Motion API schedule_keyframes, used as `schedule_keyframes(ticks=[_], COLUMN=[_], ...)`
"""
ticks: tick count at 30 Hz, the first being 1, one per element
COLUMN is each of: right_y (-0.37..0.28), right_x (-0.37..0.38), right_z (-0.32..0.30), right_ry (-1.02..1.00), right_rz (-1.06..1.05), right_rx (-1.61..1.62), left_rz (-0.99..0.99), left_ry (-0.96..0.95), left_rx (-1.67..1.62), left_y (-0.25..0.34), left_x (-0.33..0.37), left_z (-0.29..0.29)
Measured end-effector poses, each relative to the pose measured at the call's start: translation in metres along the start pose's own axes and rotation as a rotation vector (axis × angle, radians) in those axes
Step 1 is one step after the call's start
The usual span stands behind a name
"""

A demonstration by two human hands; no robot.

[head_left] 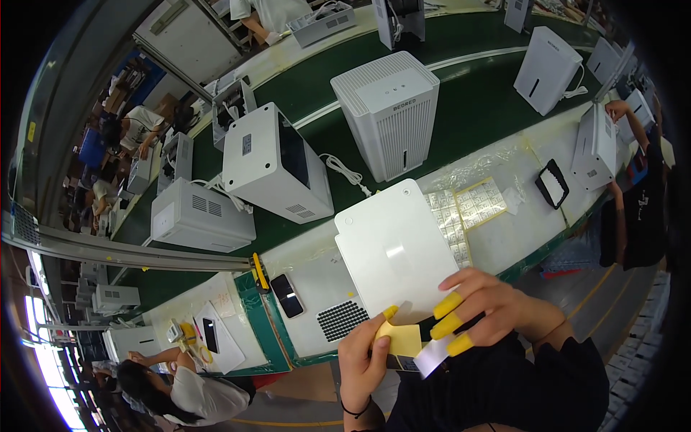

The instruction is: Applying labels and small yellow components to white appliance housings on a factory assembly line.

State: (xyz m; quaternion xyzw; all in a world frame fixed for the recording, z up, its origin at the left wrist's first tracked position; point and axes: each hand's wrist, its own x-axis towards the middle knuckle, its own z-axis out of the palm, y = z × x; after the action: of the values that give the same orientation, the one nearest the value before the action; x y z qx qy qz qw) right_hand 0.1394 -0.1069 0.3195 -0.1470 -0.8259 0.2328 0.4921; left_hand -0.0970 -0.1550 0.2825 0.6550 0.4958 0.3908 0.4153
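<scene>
My left hand point(363, 360) is closed on a yellow label sheet point(403, 340) with a dark lower part, pinched between thumb and fingers. A small whitish label point(433, 356) is at the fingertips of my right hand point(489, 309), just right of the sheet. That hand is bent in a pinch. Yellow finger covers point(448, 325) are on several fingers. Directly beyond both hands, a white appliance housing point(392, 245) shows its smooth flat face. Its near edge is partly hidden behind my hands.
Left of the housing are a black dot sheet point(342, 320), a phone point(287, 296) and a yellow cutter point(259, 272). Label sheets point(481, 203) and a black tray point(553, 184) are to its right. White appliances point(389, 115) stand on the green conveyor point(309, 93). Co-workers sit on both sides.
</scene>
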Motion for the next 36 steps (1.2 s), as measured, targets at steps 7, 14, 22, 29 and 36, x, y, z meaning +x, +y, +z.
schedule_keyframes(ticks=[7,14,22,29,36], right_y=[0.052,0.086,0.092,0.094,0.094], right_x=[0.032,0.039,0.044,0.045,0.047], right_z=[-0.020,0.004,0.016,0.020,0.025], right_ry=[-0.211,-0.350,-0.401,-0.408,-0.400], right_rz=[0.329,0.499,0.538,0.487,0.469], right_rx=[0.023,0.014,0.005,-0.062,-0.083], left_rz=[0.364,0.432,0.381,0.383,0.387], left_ry=[-0.269,-0.306,-0.339,-0.337,-0.342], left_rx=[0.244,0.223,0.165,0.157,0.157], left_y=[0.015,0.011,0.004,0.001,-0.001], left_x=[0.022,0.032,0.036,0.037,0.037], left_z=[0.009,0.022,0.013,0.011,0.007])
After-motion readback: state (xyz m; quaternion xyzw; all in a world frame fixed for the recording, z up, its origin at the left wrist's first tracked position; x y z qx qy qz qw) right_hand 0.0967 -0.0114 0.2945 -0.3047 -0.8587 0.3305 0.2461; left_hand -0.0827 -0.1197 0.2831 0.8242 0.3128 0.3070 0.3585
